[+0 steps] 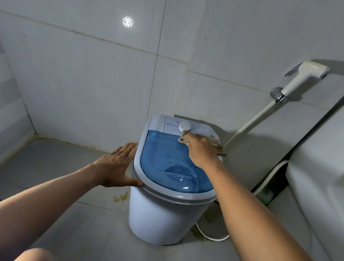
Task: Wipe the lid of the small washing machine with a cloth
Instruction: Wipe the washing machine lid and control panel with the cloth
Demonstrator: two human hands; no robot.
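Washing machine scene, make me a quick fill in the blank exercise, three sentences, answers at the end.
1. The right hand presses a ____ at the far end of the lid.
2. The lid is see-through and coloured ____.
3. The left hand rests open against the machine's ____ side.

Answers: cloth; blue; left

right hand (202, 152) pressing cloth (211, 141) on lid (168, 163), left hand (117, 165) bracing

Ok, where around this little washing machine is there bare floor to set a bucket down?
Left of the washing machine, bare floor tiles run to the wall corner, past the left hand. The floor in front is also free. The right side is crowded: a white cord, the sprayer hose and the toilet hem it in.
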